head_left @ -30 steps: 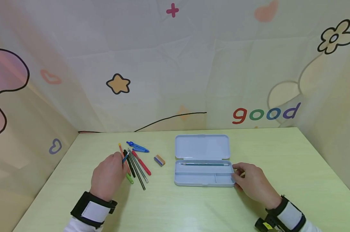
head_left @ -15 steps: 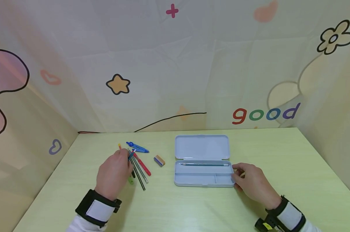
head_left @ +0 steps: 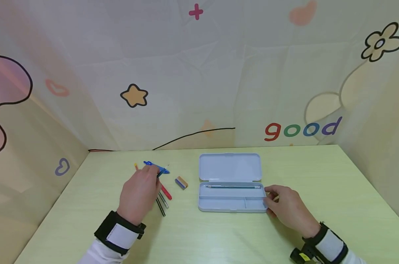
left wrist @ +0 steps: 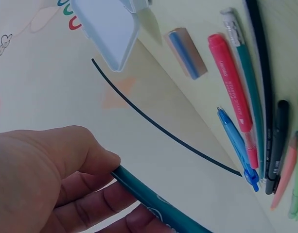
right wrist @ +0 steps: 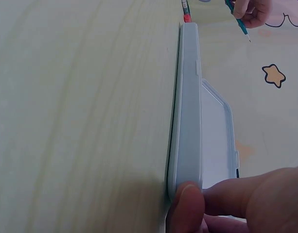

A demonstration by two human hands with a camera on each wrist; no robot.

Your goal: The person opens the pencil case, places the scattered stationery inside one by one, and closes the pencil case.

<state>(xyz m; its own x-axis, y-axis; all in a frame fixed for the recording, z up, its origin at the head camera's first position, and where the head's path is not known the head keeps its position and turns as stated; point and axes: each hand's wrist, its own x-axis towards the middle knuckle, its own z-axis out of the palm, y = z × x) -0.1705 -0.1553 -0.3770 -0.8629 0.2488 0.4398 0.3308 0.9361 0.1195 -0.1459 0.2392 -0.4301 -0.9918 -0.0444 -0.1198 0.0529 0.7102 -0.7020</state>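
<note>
One teal writing tool (left wrist: 156, 201) is pinched between the thumb and fingers of the left hand (head_left: 140, 193), raised near the loose pens (left wrist: 231, 82), its tip (right wrist: 247, 35) left free, probably so it can be carried and aimed easily. Well apart from it, the right hand (head_left: 290, 205) grips the right end of the open pencil case (head_left: 219, 210), apparently to steady it on the surface (head_left: 219, 238). In the case, one pencil (head_left: 234, 187) lies lengthwise along the rear compartment (head_left: 225, 193); a divider (head_left: 245, 202) splits the front strip (head_left: 220, 204) into two sections

Just pinches some skinny pen (head_left: 160, 172) with left hand (head_left: 140, 192), lower left; grips open pencil case (head_left: 220, 204) with right hand (head_left: 289, 206), lower right.
</note>
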